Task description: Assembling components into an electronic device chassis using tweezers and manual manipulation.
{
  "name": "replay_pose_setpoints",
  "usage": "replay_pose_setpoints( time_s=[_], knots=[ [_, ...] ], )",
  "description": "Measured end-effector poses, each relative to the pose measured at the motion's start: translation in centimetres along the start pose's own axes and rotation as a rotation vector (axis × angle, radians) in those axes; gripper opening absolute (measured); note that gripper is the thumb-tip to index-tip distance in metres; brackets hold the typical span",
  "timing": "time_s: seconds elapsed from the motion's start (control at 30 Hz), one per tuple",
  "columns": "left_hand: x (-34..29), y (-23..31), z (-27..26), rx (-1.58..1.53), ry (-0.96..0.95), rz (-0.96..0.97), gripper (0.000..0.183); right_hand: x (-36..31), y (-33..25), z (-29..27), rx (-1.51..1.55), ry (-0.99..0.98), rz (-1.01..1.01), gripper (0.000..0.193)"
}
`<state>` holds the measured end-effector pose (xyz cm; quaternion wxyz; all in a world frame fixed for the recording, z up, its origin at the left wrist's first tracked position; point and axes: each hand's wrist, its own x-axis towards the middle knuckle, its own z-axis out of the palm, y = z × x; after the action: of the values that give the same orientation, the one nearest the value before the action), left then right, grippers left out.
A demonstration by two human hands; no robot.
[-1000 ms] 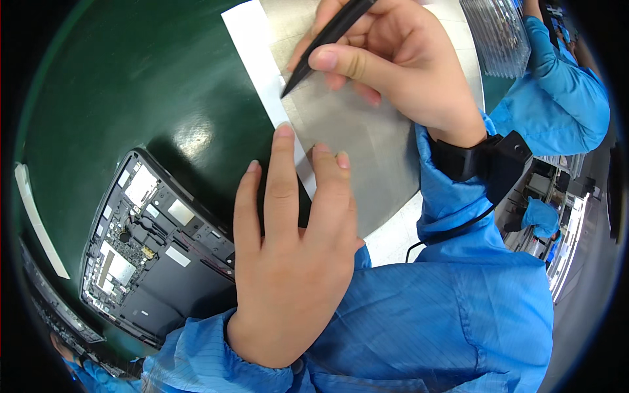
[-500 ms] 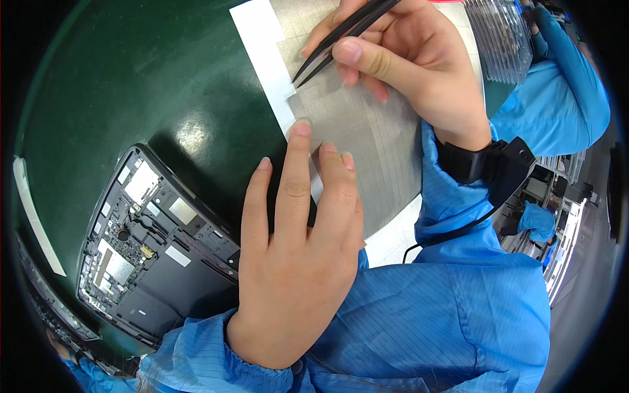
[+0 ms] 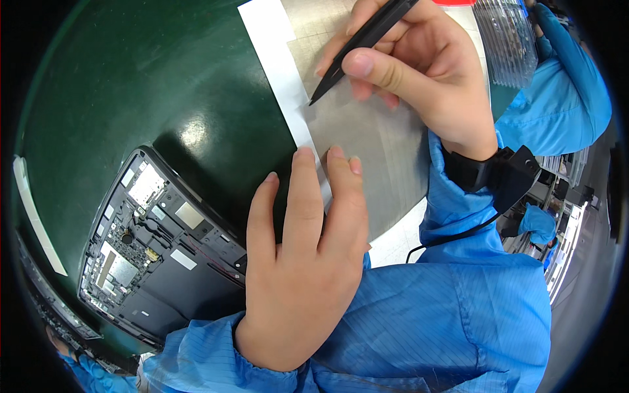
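Note:
Black tweezers (image 3: 357,49) are pinched in my right hand (image 3: 436,78), their tips together. The tips point down at the boundary between a thin grey sheet (image 3: 386,157) with faint parallel lines and a white strip (image 3: 272,59) along its left edge. A small grey patch sits by the tips, too blurred to make out. My left hand (image 3: 304,281) is open, palm down and fingers spread, two fingertips resting at the strip's lower part. To its left lies an opened laptop base (image 3: 177,288), circuit board and cables exposed.
Everything lies on a dark green work surface (image 3: 216,85). A pale strip (image 3: 36,213) and another dark laptop part (image 3: 59,308) are at the far left. Stacked clear plastic trays (image 3: 504,42) stand at the upper right, beside a person in a blue sleeve (image 3: 557,108).
The tweezers' tips have come together and moved slightly right and down. My left hand has slid a little down along the strip. The sheet and strip have shifted slightly right.

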<state>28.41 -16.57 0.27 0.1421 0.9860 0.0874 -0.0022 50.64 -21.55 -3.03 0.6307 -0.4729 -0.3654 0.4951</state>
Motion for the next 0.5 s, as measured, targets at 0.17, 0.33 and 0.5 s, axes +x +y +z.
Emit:
replay_pose_setpoints(
  time_s=[0.17, 0.33, 0.5],
  knots=[
    [0.2, 0.2, 0.1, 0.022, 0.003, 0.001, 0.079, -0.1, -0.2, -0.4, -0.004, 0.043, 0.032, 0.026],
    [0.0, -0.1, -0.1, 0.003, -0.011, -0.007, 0.081, 0.2, -0.9, -0.4, 0.028, 0.026, 0.081, 0.026],
    [-1.0, -0.3, 0.1, 0.039, 0.077, 0.003, 0.036, 0.4, -1.9, 0.4, -0.262, 0.003, 0.108, 0.022]
  ],
)
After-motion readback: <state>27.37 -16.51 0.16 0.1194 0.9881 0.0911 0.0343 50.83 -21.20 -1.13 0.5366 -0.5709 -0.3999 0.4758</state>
